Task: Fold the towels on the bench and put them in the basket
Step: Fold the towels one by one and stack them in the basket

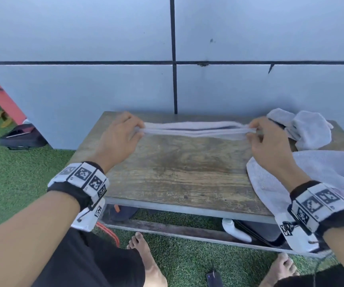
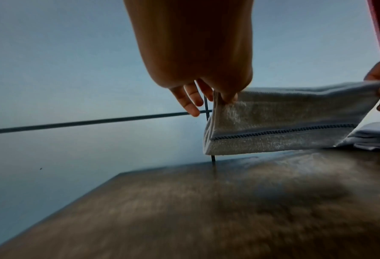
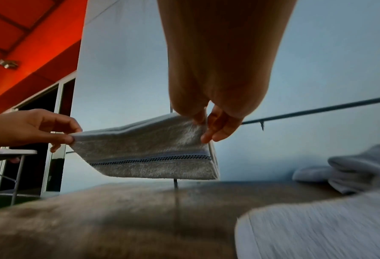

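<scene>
Both hands, left hand (image 1: pixel 119 135) and right hand (image 1: pixel 268 139), are pinching the ends of a half-folded towel (image 1: pixel 196 129) with their fingers, holding it taut above the table (image 1: pixel 167 172) at centre frame. The folding step is under way; next it likely needs laying down and folding again, with unfolded towels (image 1: pixel 311 129) waiting at right.

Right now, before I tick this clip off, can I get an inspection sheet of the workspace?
Surface: worn wooden bench top, bare in the middle.
Job's things: folded grey towel with a dark stitched band, held stretched above the bench; loose grey towel at the right edge; crumpled grey towel at the far right. Basket: nothing seen.
Clutter: white bottle and dark items under the bench.
Grippers: left hand and right hand each pinch a top corner of the folded towel.
Cables: nothing seen.
Surroundings: grey panelled wall, green artificial turf, bare feet.
</scene>
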A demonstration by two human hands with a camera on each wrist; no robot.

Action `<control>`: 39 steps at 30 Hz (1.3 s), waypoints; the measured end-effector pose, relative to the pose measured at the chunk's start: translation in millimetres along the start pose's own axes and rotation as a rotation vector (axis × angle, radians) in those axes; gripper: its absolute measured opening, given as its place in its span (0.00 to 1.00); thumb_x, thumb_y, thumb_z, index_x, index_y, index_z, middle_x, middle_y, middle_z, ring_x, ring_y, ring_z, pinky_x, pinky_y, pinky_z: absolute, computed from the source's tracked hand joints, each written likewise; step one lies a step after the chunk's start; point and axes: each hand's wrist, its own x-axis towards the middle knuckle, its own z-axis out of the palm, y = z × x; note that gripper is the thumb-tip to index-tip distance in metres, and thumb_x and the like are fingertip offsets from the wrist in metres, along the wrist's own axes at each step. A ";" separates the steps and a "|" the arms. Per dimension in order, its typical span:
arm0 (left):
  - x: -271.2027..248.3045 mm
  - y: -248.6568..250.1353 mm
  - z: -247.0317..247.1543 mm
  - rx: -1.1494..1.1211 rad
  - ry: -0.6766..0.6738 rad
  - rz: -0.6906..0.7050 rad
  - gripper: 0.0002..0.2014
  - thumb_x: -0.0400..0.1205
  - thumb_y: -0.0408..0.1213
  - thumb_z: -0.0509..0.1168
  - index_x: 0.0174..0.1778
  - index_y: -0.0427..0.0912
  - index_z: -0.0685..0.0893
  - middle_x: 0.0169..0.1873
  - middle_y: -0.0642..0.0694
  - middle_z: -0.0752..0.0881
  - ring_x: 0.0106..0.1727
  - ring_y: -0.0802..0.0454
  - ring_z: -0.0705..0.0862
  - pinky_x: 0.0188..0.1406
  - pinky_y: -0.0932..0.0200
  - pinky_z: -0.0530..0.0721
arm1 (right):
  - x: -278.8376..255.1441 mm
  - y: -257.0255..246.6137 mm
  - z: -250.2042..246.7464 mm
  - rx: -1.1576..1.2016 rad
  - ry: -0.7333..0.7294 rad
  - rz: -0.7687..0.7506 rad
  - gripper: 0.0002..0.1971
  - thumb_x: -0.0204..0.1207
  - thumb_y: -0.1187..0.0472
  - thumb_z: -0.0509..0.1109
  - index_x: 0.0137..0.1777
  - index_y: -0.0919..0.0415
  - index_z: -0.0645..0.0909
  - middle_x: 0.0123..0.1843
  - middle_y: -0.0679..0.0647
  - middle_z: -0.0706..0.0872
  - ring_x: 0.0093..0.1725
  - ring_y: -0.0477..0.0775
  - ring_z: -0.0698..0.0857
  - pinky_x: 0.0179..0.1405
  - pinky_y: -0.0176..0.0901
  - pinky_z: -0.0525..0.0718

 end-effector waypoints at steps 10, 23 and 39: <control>-84.0 2.3 55.8 0.004 -0.482 -0.590 0.14 0.81 0.52 0.67 0.52 0.47 0.75 0.48 0.52 0.78 0.51 0.50 0.79 0.50 0.52 0.80 | -60.8 20.3 31.7 -0.287 -0.539 0.313 0.03 0.82 0.60 0.63 0.47 0.58 0.77 0.41 0.51 0.84 0.40 0.52 0.83 0.38 0.48 0.82; -73.8 15.6 43.0 -0.028 -0.382 -0.737 0.29 0.82 0.43 0.70 0.18 0.49 0.63 0.11 0.56 0.63 0.13 0.57 0.62 0.22 0.65 0.66 | -62.3 11.5 26.2 -0.214 -0.426 0.391 0.16 0.84 0.53 0.65 0.36 0.59 0.73 0.31 0.53 0.81 0.31 0.54 0.79 0.33 0.48 0.80; -42.7 50.1 72.3 -0.025 -0.277 -0.436 0.15 0.85 0.41 0.64 0.65 0.42 0.76 0.65 0.45 0.75 0.65 0.50 0.74 0.60 0.59 0.71 | -61.0 -20.8 63.8 -0.342 -0.366 0.143 0.10 0.78 0.56 0.65 0.57 0.56 0.73 0.59 0.53 0.75 0.59 0.55 0.73 0.56 0.52 0.76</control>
